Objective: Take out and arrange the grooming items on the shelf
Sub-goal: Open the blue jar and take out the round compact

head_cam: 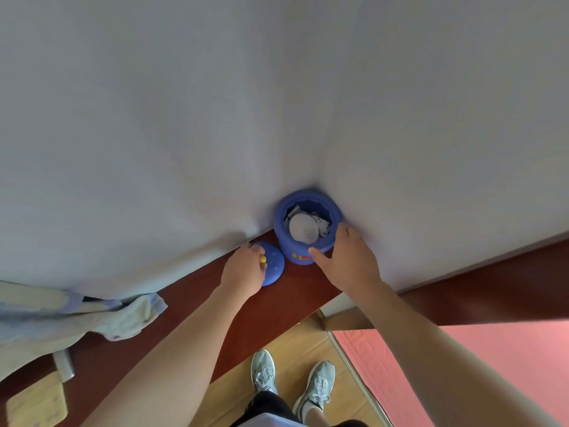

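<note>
A blue round jar stands open on the dark red shelf, tucked into the corner of two white walls. Inside it lie a white round item and other small white pieces. My right hand wraps around the jar's right side, thumb on its front. The jar's blue lid rests on the shelf just left of the jar. My left hand pinches the lid's small yellow knob.
A pale crumpled cloth lies on the shelf at the left, above a grey bar and a wooden piece. Below the shelf are wooden flooring, my two grey shoes and a pink mat at the right.
</note>
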### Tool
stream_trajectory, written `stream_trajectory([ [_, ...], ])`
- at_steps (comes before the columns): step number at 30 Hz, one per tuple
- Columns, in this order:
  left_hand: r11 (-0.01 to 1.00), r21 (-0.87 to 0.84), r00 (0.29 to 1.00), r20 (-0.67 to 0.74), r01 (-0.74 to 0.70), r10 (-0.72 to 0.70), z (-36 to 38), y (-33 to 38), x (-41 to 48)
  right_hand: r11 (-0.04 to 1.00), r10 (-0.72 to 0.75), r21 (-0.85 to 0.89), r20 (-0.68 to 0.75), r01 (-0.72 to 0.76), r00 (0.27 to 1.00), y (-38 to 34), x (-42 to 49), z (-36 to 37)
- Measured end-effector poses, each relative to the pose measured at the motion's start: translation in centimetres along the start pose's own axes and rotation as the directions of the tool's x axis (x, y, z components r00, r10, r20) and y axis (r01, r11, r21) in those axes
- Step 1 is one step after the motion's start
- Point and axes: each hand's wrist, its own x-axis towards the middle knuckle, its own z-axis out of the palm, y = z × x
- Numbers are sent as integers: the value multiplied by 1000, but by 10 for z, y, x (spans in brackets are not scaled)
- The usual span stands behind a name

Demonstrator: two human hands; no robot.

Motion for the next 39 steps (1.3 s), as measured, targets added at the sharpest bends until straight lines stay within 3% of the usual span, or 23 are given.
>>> stream_trajectory([
  [15, 1000, -11, 1000, 26, 13, -13, 1, -1, 1, 1000, 13, 1, 10, -13, 1000, 2, 0, 4],
  [25, 992, -72, 989, -115, -101, 92, -72, 33, -4, 999, 24, 41, 18, -25, 1000, -1, -4, -1],
  [30, 977, -49, 977, -57, -209, 207, -93, 69, 8, 995, 21, 95, 27, -24, 999, -3, -6, -5],
  [39, 917, 141, 924, 140, -373, 355, -81, 97, 48, 993, 23, 119, 19, -25, 1000, -4, -5, -8],
])
